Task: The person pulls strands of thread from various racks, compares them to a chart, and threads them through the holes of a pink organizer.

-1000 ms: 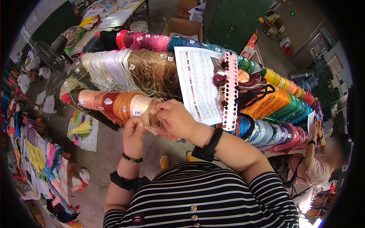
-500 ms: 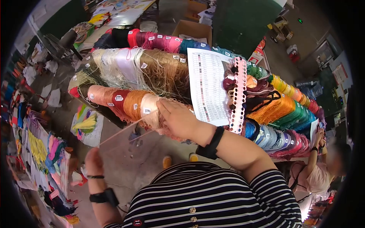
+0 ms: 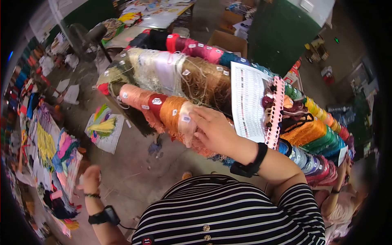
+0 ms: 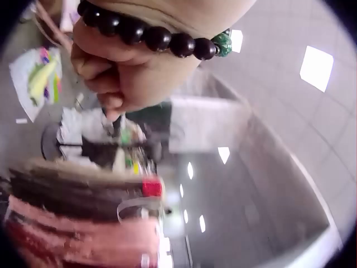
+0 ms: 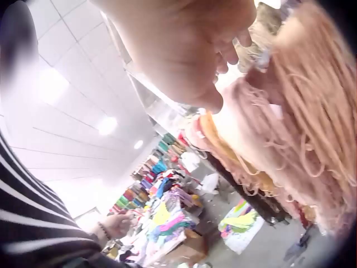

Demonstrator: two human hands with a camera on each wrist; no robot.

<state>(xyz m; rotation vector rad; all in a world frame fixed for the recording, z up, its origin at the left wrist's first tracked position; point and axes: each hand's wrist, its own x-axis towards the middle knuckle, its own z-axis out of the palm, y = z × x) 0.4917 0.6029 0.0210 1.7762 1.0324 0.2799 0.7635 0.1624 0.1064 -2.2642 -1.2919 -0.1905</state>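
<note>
In the head view my right hand point(image 3: 216, 130) lies over the cream skein point(image 3: 188, 118) with the white number label, its fingers extended and pressing on the thread. The right wrist view shows this hand point(image 5: 184, 56) beside hanging pinkish-tan threads point(image 5: 312, 106). Well away to the lower left, my left hand point(image 3: 91, 179) is held out over the floor. In the left wrist view its fingers are curled below a dark bead bracelet point(image 4: 159, 39), and a pale pink thread point(image 4: 53, 25) runs up to them. An orange skein point(image 3: 171, 112) hangs left of the cream one.
A printed colour chart point(image 3: 247, 102) and a pink punched thread card point(image 3: 275, 112) lie on the skein rows right of my hand. Coloured thread bundles cover a table point(image 3: 45, 143) at the left. Another person point(image 3: 343, 196) works at the right end.
My left hand has pulled thread from near the cream skein out to the lower left. My right hand has gone from gripping strands to lying on the skein. The head view has shifted.
</note>
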